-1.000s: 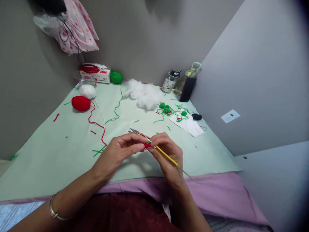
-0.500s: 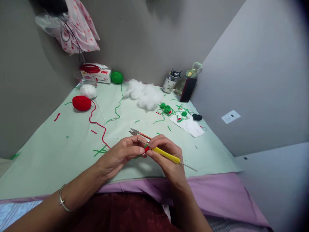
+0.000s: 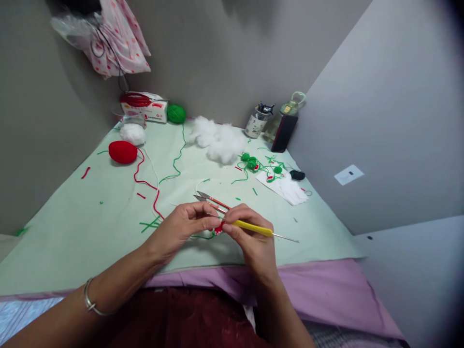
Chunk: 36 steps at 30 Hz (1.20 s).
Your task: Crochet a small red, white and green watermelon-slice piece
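Note:
My left hand (image 3: 183, 227) pinches a small red crochet piece (image 3: 219, 228) between thumb and fingers. My right hand (image 3: 250, 237) grips a yellow-handled crochet hook (image 3: 253, 227) whose metal shaft points to the right; its working end meets the red piece. A green yarn strand (image 3: 201, 236) trails from the piece under my left hand. Thread snips (image 3: 210, 199) with an orange handle lie on the pale green table cover (image 3: 72, 232) just beyond my fingers.
A red yarn ball (image 3: 123, 152), a white yarn ball (image 3: 132, 133), a green yarn ball (image 3: 176, 114) and a box (image 3: 145, 109) sit at the back left. White stuffing (image 3: 219, 140), small green crochet pieces (image 3: 251, 163), white paper (image 3: 284, 187), a jar (image 3: 255, 123) and a bottle (image 3: 286, 121) lie toward the back right.
The hook's handle has swung from pointing down-right to nearly level, pointing right. Both hands have shifted slightly down and stayed pinched together around the red piece.

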{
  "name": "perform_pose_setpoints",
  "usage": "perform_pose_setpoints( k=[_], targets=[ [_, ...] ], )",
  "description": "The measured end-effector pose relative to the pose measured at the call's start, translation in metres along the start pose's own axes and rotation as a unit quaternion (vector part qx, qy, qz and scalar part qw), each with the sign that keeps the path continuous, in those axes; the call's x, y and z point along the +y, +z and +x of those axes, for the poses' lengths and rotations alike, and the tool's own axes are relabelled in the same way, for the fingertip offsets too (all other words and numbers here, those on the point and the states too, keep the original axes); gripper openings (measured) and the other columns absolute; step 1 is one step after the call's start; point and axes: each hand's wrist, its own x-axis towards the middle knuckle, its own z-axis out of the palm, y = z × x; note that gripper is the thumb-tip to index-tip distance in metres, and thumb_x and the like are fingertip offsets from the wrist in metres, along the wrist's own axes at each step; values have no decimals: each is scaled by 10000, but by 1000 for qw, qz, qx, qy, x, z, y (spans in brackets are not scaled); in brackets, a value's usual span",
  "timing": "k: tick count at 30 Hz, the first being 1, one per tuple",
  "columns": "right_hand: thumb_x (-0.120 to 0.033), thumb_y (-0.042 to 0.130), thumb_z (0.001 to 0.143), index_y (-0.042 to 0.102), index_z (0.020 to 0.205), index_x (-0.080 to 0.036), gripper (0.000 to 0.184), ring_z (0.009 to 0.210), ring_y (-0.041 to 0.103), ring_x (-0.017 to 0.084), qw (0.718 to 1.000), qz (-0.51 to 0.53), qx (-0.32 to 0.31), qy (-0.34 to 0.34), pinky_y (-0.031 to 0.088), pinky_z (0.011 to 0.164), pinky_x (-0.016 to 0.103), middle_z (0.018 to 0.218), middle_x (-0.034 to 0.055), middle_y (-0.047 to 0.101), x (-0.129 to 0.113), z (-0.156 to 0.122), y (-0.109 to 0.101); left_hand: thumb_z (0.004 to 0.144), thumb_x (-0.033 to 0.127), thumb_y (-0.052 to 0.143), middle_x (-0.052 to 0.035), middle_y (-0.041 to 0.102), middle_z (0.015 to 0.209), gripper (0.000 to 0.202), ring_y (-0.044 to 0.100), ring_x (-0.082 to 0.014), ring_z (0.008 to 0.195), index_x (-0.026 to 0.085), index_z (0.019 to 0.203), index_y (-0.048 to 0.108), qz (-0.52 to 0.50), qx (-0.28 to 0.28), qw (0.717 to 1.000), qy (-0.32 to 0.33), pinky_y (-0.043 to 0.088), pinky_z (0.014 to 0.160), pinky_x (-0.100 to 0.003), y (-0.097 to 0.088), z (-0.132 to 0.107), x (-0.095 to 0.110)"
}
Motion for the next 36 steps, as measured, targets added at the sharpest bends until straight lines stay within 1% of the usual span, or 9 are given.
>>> perform_pose_setpoints(
  k=[4,7,11,15,23,29,31,33,36],
  targets=[
    [-241,866,821,773,836,-252,95,741,633,138,996,80,7,27,499,690,265,802,-19,713,8,0,1,796,352,876,6,690,785,180,563,-152,755,207,768,772,-5,1,1000,2,429,755,-285,-3,-1,-2],
    [-235,866,827,775,839,-254,94,749,629,132,995,95,8,21,495,703,258,793,-23,708,10,0,2,793,351,879,0,718,809,165,584,-156,764,214,802,788,-3,-6,1000,-2,448,777,-293,-5,-3,-1],
    [-204,863,830,775,838,-253,101,766,639,132,996,89,10,11,496,724,260,797,-22,712,8,-1,3,857,333,830,11,707,847,128,580,-149,806,216,839,781,64,-10,998,16,439,802,-280,-9,-6,6],
    [-203,876,812,764,825,-247,121,762,651,141,993,116,14,25,514,728,275,811,-16,719,8,0,4,911,321,781,24,673,880,107,557,-137,839,218,888,767,117,-9,993,28,422,801,-258,-12,-7,9],
    [-215,881,808,764,829,-251,124,788,649,137,991,126,13,41,516,755,270,825,-18,719,13,1,5,858,303,838,33,720,868,88,591,-115,804,234,880,787,5,-24,1000,-6,444,790,-236,-11,-5,1],
    [-221,887,799,766,807,-246,124,767,640,135,990,136,9,43,503,731,263,801,-17,714,12,1,7,829,324,834,20,697,804,133,577,-126,777,210,806,770,-1,-26,1000,-11,444,777,-252,-10,-2,-2],
    [-230,901,784,760,800,-241,142,757,631,132,985,161,8,57,498,723,259,793,-17,709,12,1,8,833,331,819,19,687,807,133,576,-133,771,212,823,760,20,-36,999,-12,446,771,-266,-11,-2,1],
    [-253,917,763,745,786,-234,175,724,608,123,978,196,8,74,486,700,251,774,-21,693,12,1,9,842,319,801,15,685,839,118,588,-148,803,216,833,745,76,-31,997,6,446,792,-283,-14,-2,6],
    [-279,927,742,714,768,-223,223,675,574,115,967,237,3,99,463,660,245,741,-29,660,13,2,11,861,270,765,11,674,858,88,593,-168,870,217,805,721,201,22,977,70,428,860,-308,-19,-4,13]
  ],
)
